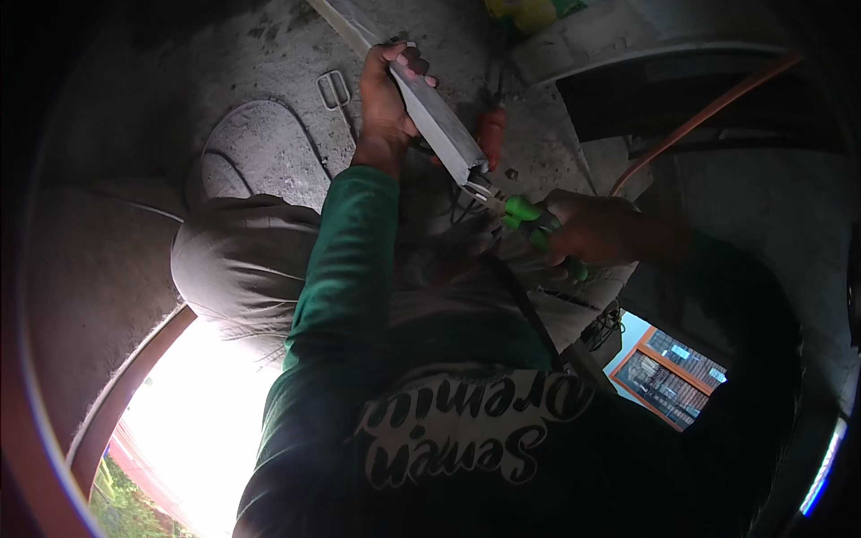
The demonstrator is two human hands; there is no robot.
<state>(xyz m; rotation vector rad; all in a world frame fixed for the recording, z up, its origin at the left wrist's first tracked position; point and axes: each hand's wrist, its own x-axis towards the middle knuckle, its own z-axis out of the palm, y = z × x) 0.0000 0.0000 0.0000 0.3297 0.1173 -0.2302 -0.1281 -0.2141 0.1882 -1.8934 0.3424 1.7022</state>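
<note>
My left hand [387, 103] is closed around a long grey metal channel [439, 125] that slants from the top of the view down toward my lap. In my right hand [583, 229] are pliers with green and black handles [525, 215]. Their jaws meet the near end of the channel, at its edge; whether they bite the metal is too small to tell. An orange-red tool body [491, 139] lies on the floor just beyond that end, partly behind the channel.
A metal rod with a looped handle [334, 90] lies left of my left hand. A dark cable [296, 125] curves over the concrete floor [260, 54]. An orange-brown bar [708, 112] slants across the right. Something yellow and green [534, 13] sits at the top.
</note>
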